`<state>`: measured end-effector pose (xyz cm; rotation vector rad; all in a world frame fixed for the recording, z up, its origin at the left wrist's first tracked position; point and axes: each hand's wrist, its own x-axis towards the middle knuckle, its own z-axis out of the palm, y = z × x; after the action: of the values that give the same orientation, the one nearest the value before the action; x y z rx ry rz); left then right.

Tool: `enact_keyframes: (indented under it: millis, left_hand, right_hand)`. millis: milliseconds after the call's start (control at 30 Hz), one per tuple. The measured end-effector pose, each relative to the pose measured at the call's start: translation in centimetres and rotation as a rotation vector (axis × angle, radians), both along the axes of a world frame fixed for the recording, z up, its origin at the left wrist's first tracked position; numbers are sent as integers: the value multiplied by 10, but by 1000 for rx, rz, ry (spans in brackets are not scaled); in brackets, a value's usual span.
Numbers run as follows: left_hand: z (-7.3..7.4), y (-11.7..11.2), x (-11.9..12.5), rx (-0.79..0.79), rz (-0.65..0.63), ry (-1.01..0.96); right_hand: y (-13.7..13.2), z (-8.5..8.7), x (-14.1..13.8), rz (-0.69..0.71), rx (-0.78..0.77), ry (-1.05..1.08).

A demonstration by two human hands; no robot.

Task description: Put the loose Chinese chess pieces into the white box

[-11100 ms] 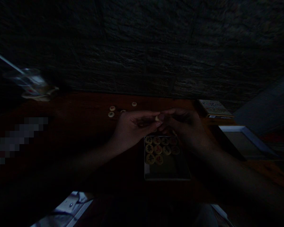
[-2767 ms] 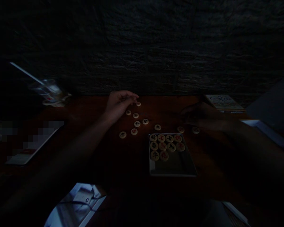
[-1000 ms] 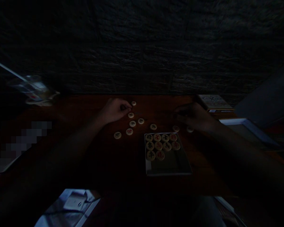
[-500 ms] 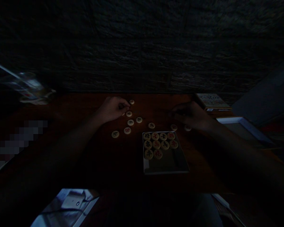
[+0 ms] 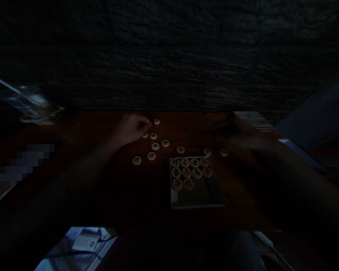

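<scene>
The scene is very dark. A shallow grey tray (image 5: 203,197) lies on the brown table (image 5: 115,188) with several round pale game pieces (image 5: 186,172) in rows at its far end, marked in black or red. More loose pieces (image 5: 154,146) lie scattered left of the tray, and two pieces (image 5: 223,152) lie at its far right. My left hand (image 5: 131,128) rests curled on the table at the far end of the loose pieces, its fingers closed beside one. My right hand (image 5: 237,133) hovers blurred and dark above the two right pieces.
A clear plastic cup with a straw (image 5: 31,101) stands at the far left. A printed box (image 5: 252,118) sits at the far right, with a white-edged lid (image 5: 302,154) beside it. A pale packet (image 5: 81,244) lies at the near edge. A dark stone wall rises behind.
Since eleven seconds ago my hands parted from above the tray and many pieces now lie loose on the table. In the last second my right hand lifted slightly rightward; my left stays curled.
</scene>
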<state>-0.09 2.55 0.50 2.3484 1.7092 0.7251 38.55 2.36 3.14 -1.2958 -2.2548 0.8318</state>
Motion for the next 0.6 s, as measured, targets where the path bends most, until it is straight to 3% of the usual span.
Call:
enact_keyframes:
  millis: [167, 267, 400, 600]
  left_hand:
    - [3, -2, 4, 19, -8, -113]
    - [8, -11, 15, -51, -143, -175]
    - [13, -26, 31, -105, -347, -69]
    - [6, -31, 38, -55, -412, 39]
  right_hand:
    - [-7, -2, -4, 10, -144, -24]
    - [-13, -7, -12, -40, -193, -12]
    - [-18, -10, -18, -76, -172, 56]
    - [-19, -10, -19, -94, -183, 98]
